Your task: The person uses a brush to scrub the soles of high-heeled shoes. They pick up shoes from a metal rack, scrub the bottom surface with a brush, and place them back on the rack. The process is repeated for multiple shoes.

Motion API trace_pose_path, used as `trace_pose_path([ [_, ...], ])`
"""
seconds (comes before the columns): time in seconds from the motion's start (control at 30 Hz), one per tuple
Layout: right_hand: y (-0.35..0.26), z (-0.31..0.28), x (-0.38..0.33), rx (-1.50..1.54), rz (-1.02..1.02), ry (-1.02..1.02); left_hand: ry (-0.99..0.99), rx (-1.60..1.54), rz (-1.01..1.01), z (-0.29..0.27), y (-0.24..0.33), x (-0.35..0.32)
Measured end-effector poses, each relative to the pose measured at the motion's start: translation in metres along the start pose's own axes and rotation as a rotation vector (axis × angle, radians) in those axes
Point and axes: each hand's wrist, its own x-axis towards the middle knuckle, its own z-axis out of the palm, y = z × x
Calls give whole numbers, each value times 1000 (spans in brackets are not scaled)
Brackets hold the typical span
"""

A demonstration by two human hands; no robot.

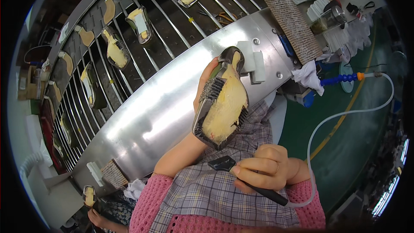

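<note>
My left hand (203,81) is closed around a shoe (225,99), upper on its last, sole side facing me. The underside is pale yellow, with dark pleated edges folded over at the sides and a small red mark at the toe. Most of that hand is hidden behind the shoe. Just below the toe, my right hand (265,168) grips a black hand tool (222,163) with a flat, wide head, apart from the shoe. A translucent hose (311,164) joins the tool's tail end. I cannot make out the tool's exact kind.
A shiny metal ledge (146,108) lies ahead, beside a roller conveyor (161,13) carrying several shoes and tan insole-shaped pieces. Pale blocks (258,67) sit at the ledge's right, near a corrugated board (295,28) and a glass jar (330,19). Another person's hand (97,218) holds a shoe at lower left.
</note>
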Motion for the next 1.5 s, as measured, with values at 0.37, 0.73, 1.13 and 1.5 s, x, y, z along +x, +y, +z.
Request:
trace_pose_path([
  [0.37,4,-23,6,122,213,-28,5,388,89,-7,2,7],
  [0.73,51,-37,-4,22,437,416,2,292,-18,-47,14,1],
  [1.13,49,-39,18,-269,284,253,-421,364,-298,-53,20,7],
  [1.5,46,-62,18,-249,280,137,-589,446,-278,-42,37,18],
])
